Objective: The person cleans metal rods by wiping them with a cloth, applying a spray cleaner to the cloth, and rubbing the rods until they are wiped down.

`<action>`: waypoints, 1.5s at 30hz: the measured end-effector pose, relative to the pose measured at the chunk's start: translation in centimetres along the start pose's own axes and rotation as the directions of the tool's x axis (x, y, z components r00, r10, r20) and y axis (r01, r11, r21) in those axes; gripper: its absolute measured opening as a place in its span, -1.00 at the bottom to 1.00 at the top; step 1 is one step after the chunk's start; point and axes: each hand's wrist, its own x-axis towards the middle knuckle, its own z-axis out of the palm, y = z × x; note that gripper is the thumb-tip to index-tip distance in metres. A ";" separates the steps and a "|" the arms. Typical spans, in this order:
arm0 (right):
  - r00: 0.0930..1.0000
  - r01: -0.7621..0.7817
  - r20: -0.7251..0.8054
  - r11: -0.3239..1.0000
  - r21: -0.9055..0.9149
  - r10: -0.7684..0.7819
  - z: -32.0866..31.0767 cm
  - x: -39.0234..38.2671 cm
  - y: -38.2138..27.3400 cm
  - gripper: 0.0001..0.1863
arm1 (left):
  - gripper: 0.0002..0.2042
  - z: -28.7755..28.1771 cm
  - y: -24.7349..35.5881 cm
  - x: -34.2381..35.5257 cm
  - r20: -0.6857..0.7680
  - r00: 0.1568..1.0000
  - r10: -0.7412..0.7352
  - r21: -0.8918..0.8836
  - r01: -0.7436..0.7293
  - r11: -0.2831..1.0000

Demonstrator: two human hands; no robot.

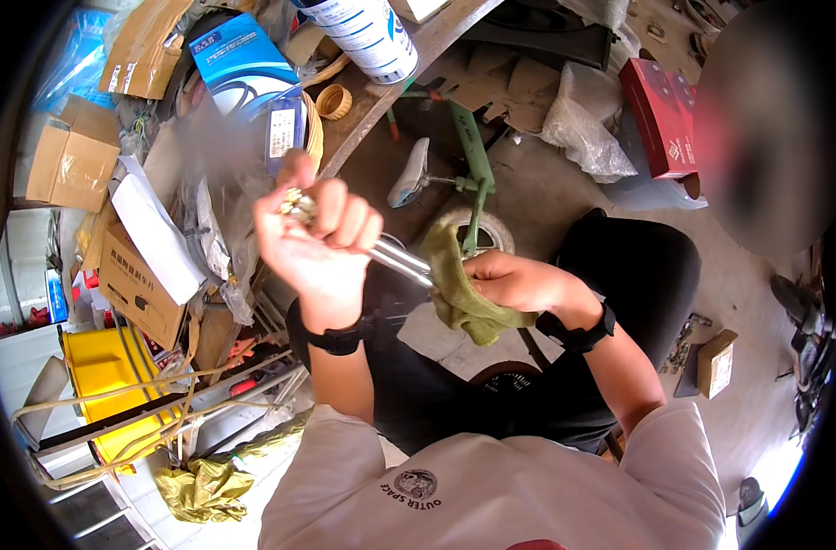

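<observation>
My left hand (322,229) is closed around one end of a shiny metal rod (402,261). A bright metal end piece, too small to tell its kind, shows between the thumb and fingers. On the other side, my right hand (514,282) grips a green cloth (462,302) that is folded around the rod's far part. That end of the rod is hidden under the cloth. Both hands are raised in front of my lap, with the rod slanting down from left to right between them.
Cartons, a blue box (244,64) and papers crowd the left. A white-and-blue can (368,41) stands on the table near its edge. Beyond my hands is a small green bicycle (473,151). A black seat (629,275) and a red box (658,119) are at the right.
</observation>
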 end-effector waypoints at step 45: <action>0.399 -0.044 -0.573 0.610 -0.791 -0.715 1.0 1.3 0.6 -0.93 | -0.76 0.1 -3.5 0.2 -0.077 0.959 0.273 0.124 -0.263 0.957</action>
